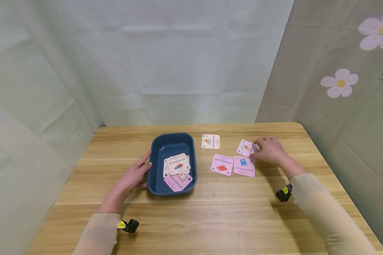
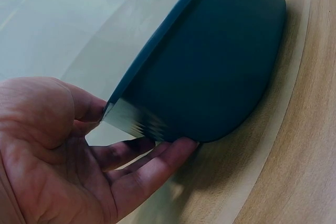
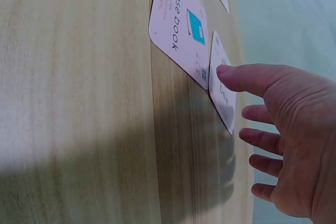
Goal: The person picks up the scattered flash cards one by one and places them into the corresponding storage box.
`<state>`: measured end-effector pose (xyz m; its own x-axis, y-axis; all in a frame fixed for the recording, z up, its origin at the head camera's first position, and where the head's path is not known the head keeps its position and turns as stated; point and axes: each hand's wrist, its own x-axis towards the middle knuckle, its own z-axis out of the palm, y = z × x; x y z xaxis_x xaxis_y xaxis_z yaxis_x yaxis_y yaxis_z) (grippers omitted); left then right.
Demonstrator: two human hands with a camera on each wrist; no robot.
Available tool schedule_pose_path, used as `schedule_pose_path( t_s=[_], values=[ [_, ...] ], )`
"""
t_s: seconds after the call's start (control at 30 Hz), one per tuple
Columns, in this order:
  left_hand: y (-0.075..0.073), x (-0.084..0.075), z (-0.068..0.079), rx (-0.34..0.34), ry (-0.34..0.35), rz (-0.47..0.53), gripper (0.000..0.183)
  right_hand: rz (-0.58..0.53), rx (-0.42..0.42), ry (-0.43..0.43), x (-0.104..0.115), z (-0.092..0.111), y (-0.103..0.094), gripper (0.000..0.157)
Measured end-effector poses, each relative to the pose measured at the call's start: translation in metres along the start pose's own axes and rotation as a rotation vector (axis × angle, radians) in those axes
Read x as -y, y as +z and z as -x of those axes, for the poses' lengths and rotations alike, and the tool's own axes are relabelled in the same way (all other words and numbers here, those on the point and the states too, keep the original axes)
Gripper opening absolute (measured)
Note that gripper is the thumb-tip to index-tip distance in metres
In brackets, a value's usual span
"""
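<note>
A dark blue tray (image 1: 152, 189) holds several picture cards, with a spaceship card (image 1: 178, 164) lying above a storybook card (image 1: 178, 182). My left hand (image 1: 136, 176) grips the tray's left side. In the left wrist view, the thumb is at the rim and the other fingers (image 2: 157, 169) reach under the wall. Over on the right, my right hand (image 1: 269, 151) is at the right edge of a bee card (image 1: 245, 147). Its thumb (image 3: 244, 78) overlaps that card in the right wrist view, while the other fingers are spread past the card's edge.
Next to the bee card lie a Chinese book card (image 1: 244, 166) and a notebook card (image 1: 222, 165). A sailing boat card (image 1: 210, 141) is farther back. The wooden table (image 1: 223, 219) meets hanging curtains (image 1: 185, 71) at its back and sides.
</note>
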<state>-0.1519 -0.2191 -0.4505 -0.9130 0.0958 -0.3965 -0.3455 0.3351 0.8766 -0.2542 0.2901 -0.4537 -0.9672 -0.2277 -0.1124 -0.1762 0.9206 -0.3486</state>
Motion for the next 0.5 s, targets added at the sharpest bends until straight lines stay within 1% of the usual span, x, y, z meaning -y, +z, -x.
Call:
schedule_pose_path(
  t_s=[0.5],
  values=[
    [0.0003,-0.0012,0.0010,0.006,-0.012,-0.007,0.060,-0.003,0.010,0.026,-0.0059,-0.0050,0.0037,0.077]
  ],
)
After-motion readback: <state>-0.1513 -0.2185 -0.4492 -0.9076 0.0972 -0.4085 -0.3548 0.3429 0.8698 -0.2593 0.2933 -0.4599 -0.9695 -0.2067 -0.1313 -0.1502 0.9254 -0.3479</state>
